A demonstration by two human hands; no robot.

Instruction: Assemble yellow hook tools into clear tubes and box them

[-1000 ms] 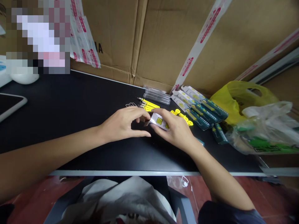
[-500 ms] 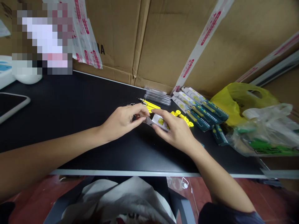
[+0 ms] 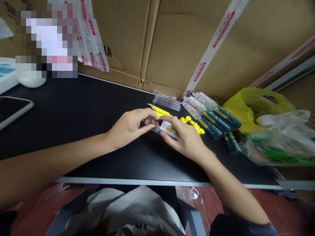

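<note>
My right hand (image 3: 188, 139) is wrapped round a small white box (image 3: 168, 128) with a yellow square mark, held just above the black table. The box's end facing left is open and dark inside, with a flap (image 3: 157, 127) sticking out. At that flap my left hand (image 3: 135, 126) is closed, thumb and fingertips together on its edge. Behind the hands lie slim yellow tools (image 3: 162, 112) with metal tips. Several small yellow plastic pieces (image 3: 193, 124) rest just beyond my right hand.
Clear plastic tubes (image 3: 167, 101) lie near the cardboard wall (image 3: 197, 39). Several printed teal-and-white boxes (image 3: 213, 113) are to the right, beside a yellow plastic bag (image 3: 240, 103) and a clear bag (image 3: 283, 137). A phone (image 3: 14, 111) lies at far left on the table (image 3: 118, 164).
My left fingertips have shifted slightly at the box's flap. My right hand keeps its hold on the box. The view has moved a little.
</note>
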